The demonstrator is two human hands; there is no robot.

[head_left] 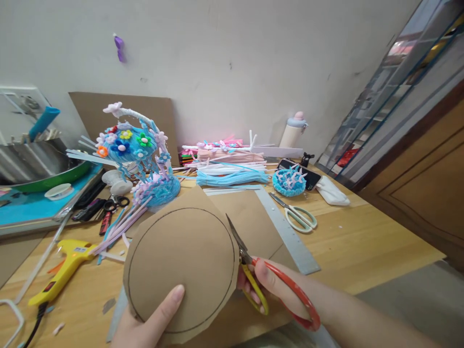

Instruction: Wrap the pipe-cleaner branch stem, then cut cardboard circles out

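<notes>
My left hand grips a piece of brown cardboard at its lower left, thumb on top and the other fingers hidden beneath. A large circle is drawn on it in dark line, and its outer edge is roughly trimmed. In my right hand is a pair of scissors with one red and one yellow handle. Their blades lie at the right edge of the cardboard, just by the drawn line, pointing up and away. Whether the lower blade is under the cardboard is hard to see.
A yellow glue gun lies at left. Behind stands a blue flower ornament on a round base. Bundles of pipe cleaners lie by the wall. Green-white scissors, a metal ruler and a small blue basket are at right.
</notes>
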